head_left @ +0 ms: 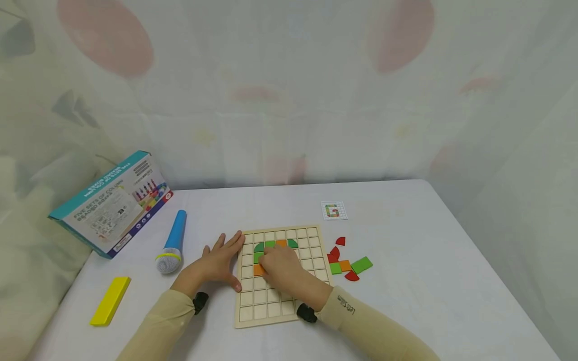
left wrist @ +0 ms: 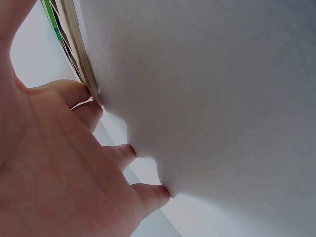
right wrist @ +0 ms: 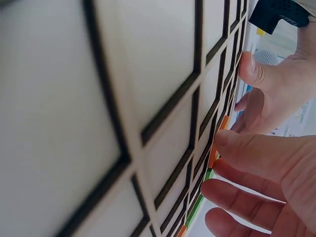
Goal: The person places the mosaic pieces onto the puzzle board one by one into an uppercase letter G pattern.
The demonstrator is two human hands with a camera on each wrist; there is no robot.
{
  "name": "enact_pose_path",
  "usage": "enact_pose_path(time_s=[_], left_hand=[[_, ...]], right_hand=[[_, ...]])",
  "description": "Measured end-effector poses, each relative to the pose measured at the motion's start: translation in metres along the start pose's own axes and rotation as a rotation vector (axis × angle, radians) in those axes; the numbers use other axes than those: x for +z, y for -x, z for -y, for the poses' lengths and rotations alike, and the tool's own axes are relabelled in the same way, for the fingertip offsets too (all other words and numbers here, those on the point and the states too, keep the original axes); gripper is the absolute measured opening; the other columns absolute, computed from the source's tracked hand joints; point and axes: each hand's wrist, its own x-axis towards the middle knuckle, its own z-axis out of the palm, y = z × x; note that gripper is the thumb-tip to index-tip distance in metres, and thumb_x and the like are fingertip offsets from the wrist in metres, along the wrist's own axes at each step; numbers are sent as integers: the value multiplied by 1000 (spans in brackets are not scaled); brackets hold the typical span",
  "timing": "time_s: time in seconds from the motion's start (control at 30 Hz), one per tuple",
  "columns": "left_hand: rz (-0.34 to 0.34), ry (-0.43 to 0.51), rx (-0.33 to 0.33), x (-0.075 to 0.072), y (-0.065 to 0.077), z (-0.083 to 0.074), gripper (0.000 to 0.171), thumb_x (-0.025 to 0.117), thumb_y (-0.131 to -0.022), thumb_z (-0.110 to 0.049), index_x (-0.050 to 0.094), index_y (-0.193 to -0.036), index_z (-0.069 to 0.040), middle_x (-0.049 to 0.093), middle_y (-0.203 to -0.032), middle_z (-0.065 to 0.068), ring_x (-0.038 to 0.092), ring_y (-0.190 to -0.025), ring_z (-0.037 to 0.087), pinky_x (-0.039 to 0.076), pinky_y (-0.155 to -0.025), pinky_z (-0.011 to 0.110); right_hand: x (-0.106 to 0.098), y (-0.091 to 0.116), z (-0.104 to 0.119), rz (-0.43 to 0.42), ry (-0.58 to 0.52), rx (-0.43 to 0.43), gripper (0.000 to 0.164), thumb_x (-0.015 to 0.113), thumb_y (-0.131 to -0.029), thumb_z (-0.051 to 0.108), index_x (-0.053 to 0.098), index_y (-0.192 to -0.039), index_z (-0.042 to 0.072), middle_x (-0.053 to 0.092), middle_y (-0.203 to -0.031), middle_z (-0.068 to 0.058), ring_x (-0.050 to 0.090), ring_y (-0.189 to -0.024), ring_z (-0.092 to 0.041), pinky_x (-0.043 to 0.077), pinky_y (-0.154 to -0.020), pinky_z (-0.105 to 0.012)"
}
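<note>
A wooden grid board (head_left: 273,311) lies on the table with a curved row of coloured tiles in its cells. My left hand (head_left: 218,265) rests spread at the board's left side, its thumb and index finger touching the edge. My right hand (head_left: 283,268) is over the board, with thumb and index fingertips at an orange tile (head_left: 259,269) in the left column. Above that tile is a green tile (head_left: 258,257), partly covered by the fingers. The top row has a dark green quarter-round (head_left: 259,247), a green square (head_left: 270,243), an orange square (head_left: 281,242) and another quarter-round (head_left: 292,243).
Loose red, green and orange tiles (head_left: 362,264) lie right of the board. Behind them is a small pattern card (head_left: 334,210) with a G. On the left are a blue toy microphone (head_left: 175,243), a yellow block (head_left: 110,301) and a printed box (head_left: 113,205).
</note>
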Motion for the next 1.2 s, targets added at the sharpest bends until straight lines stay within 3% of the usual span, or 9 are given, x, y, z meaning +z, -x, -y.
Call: enact_pose_path(time_s=[0.17,0.33,0.63,0.77,1.0,1.2], left_hand=[[2,-1,0,1,0,1,135,84,-40,-56,17,-149,-13,7,-155,7,-1,-136,47,3,-93,76],[7,-17,-11,-1,-2,1,136,85,-40,-55,16,-149,-12,7,-155,8,-1,-136,46,3,-94,75],[-3,-2,5,2,-1,0,137,85,-39,-56,17,-148,-10,8,-154,11,-1,-135,49,3,-92,77],[-5,-4,4,4,1,-1,136,84,-39,-55,16,-148,-10,8,-155,11,-1,-136,48,3,-92,76],[-12,-20,2,4,1,-1,136,85,-39,-54,18,-148,-10,9,-154,11,1,-135,48,4,-92,77],[-12,-34,4,4,1,-2,135,84,-40,-56,17,-148,-10,9,-155,10,1,-136,48,4,-92,77]], right_hand=[[-5,4,-5,14,-22,12,13,70,-80,29,70,-90,21,58,-81,8,55,-69,-9,44,-54,-23],[-14,16,-23,-26,-45,41,21,70,-80,29,70,-101,21,63,-91,8,59,-80,-11,48,-61,-24],[-21,71,-86,-37,-246,71,28,72,-79,19,69,-106,14,62,-100,4,59,-89,-11,50,-71,-25],[-15,98,-116,-28,-280,142,26,74,-77,17,70,-103,14,61,-97,4,57,-86,-11,50,-70,-27],[-3,138,-157,56,-276,343,24,76,-75,17,71,-98,12,62,-95,3,58,-89,-14,51,-79,-33],[1,154,-171,88,-321,381,27,76,-75,13,70,-101,10,62,-98,2,58,-91,-15,51,-82,-35]])
